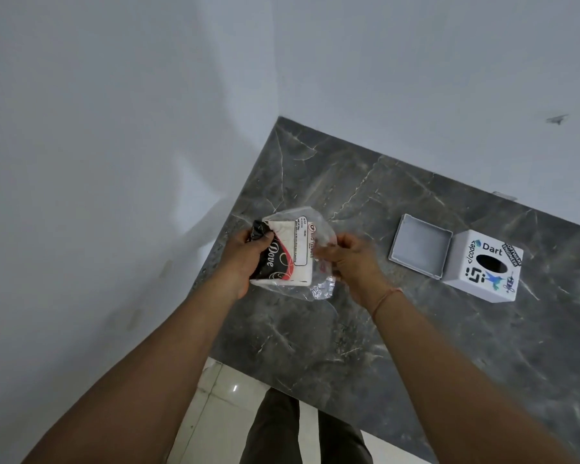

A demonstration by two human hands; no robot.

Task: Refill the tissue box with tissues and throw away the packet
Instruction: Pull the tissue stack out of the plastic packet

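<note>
Fingers: left hand (248, 259) wraps the packet's dark end, thumb on top; right hand (345, 259) pinches the clear wrap's loose edge.
Packet (290, 252): centre of frame, held above the marble counter (365, 329).
Tray (420, 245): right of the hands, open, grey.
Tissue box (482, 266): far right, touching the tray, stickered, oval hole up.

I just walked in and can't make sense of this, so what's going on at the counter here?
A person is standing at a dark marble counter, holding a tissue packet in both hands. The left hand grips the printed end, while the right hand pinches the loose clear plastic at the other end, apparently opening it. The tissues look to be still inside. To the right on the counter, the white stickered tissue box sits beside its separate grey tray, which looks empty.
</note>
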